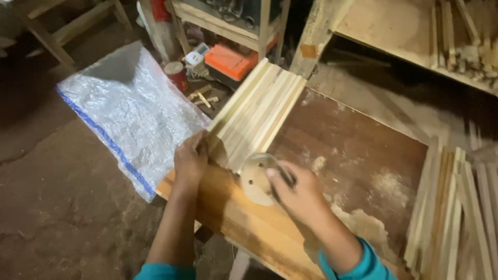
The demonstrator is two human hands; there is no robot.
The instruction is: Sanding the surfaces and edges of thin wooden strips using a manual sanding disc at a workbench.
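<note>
Pale wooden slats (pixel 259 111), light and stiff, lie bundled at the tabletop's (pixel 363 150) left edge; left hand (pixel 191 159) clamps their near ends, right hand (pixel 298 194) grips a round sanding disc (pixel 255 179).

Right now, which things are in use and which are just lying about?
In use: left hand steadying the wooden slats; right hand holding the round disc tool; workbench.

Lying about: white woven sack, orange case, red can, slat stack on the right.

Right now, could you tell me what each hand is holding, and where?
Right hand grips a round disc at its edge; left hand steadies the slats at their near end.
</note>
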